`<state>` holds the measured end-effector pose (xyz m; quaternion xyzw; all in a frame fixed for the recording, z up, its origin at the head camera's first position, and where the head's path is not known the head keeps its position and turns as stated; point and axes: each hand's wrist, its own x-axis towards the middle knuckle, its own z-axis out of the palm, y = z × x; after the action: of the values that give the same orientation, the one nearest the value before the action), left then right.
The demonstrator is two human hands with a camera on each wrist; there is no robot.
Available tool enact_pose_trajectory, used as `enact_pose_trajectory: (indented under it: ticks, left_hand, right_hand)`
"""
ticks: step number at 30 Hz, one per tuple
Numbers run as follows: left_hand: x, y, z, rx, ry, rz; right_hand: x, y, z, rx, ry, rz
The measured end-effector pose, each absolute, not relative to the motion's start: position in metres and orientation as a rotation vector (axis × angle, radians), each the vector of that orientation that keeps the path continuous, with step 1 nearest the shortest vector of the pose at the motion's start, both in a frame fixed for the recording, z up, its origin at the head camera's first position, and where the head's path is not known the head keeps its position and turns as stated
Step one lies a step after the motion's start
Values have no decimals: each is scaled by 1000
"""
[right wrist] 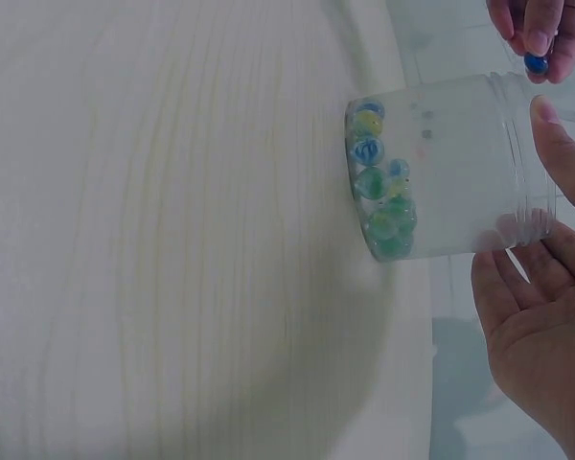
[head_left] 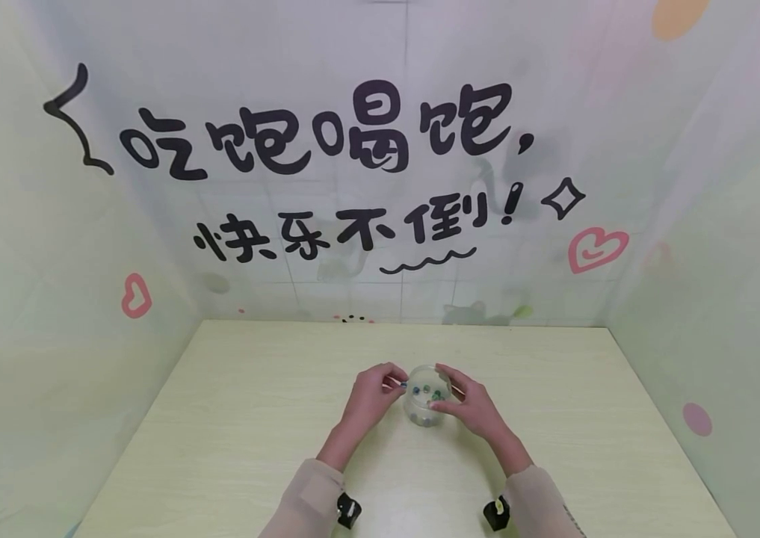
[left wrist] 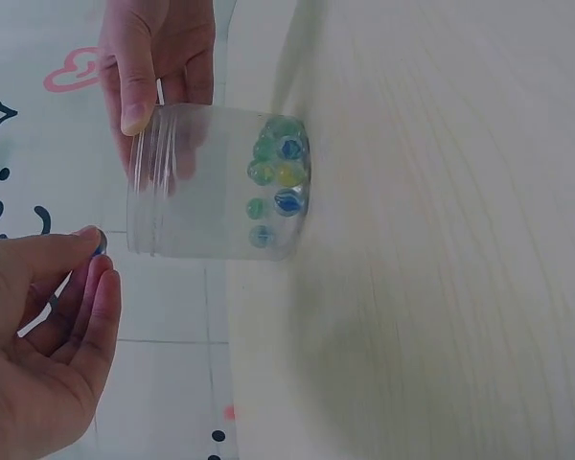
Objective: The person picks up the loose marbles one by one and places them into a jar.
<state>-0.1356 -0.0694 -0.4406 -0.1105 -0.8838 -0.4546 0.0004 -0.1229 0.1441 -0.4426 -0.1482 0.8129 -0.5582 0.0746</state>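
Note:
A clear plastic jar (head_left: 425, 409) with a threaded, lidless mouth stands upright on the table. Several glass marbles (left wrist: 287, 172), green, blue and yellow, lie at its bottom. My right hand (head_left: 477, 409) grips the jar near its rim, thumb on one side and fingers on the other, as the right wrist view also shows. Beside the mouth, my left hand (head_left: 371, 392) pinches a blue marble (right wrist: 536, 63) between thumb and fingertips, at about rim height. In the left wrist view that marble is mostly covered by the fingertips.
The pale wood-grain table (head_left: 252, 418) spreads around both hands. Behind it rises a printed fabric backdrop (head_left: 326, 299) with black lettering, and similar panels close off both sides. Black wrist mounts (head_left: 349, 511) sit under the sleeves.

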Motion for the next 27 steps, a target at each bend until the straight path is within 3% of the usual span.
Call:
enact_pose_trajectory:
  ticks: [18,27]
  left_hand:
    - [-137,-58,-435,-418,-2766,-1451]
    - [-138,-58,-433,-405,-2767,-1439]
  right_hand:
    - [-122,142,-439,-442,2451,-1664]
    - [-137,145,-470,-444,2479,-1671]
